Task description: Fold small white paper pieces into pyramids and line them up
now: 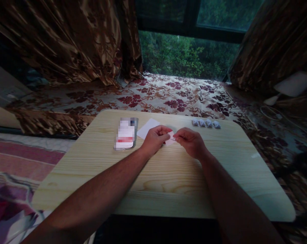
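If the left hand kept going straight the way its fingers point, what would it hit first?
The left hand points right, so it would first meet the right hand, with only the small paper piece they both pinch between them.

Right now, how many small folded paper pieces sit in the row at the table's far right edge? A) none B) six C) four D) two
C: four small folded paper pieces lie side by side on the table, apart from the left hand and right hand, which pinch a small paper between them.

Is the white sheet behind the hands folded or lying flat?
Flat, as far as shows. The white sheet lies spread on the table with no crease visible; the left hand covers its near corner.
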Tool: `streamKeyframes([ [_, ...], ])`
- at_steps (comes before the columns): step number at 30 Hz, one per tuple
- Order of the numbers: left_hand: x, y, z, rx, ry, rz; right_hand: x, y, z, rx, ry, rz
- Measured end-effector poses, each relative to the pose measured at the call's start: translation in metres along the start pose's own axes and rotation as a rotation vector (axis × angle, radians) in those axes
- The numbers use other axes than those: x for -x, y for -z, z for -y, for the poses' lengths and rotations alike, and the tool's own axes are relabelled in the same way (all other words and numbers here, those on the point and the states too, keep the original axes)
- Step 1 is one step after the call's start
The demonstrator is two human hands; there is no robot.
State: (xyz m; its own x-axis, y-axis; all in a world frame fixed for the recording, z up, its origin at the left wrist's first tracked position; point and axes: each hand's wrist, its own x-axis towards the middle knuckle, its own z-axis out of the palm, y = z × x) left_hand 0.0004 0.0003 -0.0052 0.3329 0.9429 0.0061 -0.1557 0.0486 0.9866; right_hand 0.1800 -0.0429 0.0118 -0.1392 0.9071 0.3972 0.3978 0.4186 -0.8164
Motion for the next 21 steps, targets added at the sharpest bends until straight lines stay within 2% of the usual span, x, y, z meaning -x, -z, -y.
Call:
streamKeyframes([
  [6, 0.0006, 0.0003, 0.0005, -0.048, -0.018, 0.061, 0.001, -0.0028, -0.0055, -0.063, -0.086, -0.004],
  [13, 0.0018, -0.0007, -0.0011, -0.06, 0.003, 0.092, 0.0001, -0.0041, -0.0074, -0.107, -0.115, 0.013],
  [21, 0.0017, -0.001, -0.0032, 0.093, 0.034, 0.168, 0.0009, -0.0034, -0.0086, -0.14, -0.108, -0.003],
])
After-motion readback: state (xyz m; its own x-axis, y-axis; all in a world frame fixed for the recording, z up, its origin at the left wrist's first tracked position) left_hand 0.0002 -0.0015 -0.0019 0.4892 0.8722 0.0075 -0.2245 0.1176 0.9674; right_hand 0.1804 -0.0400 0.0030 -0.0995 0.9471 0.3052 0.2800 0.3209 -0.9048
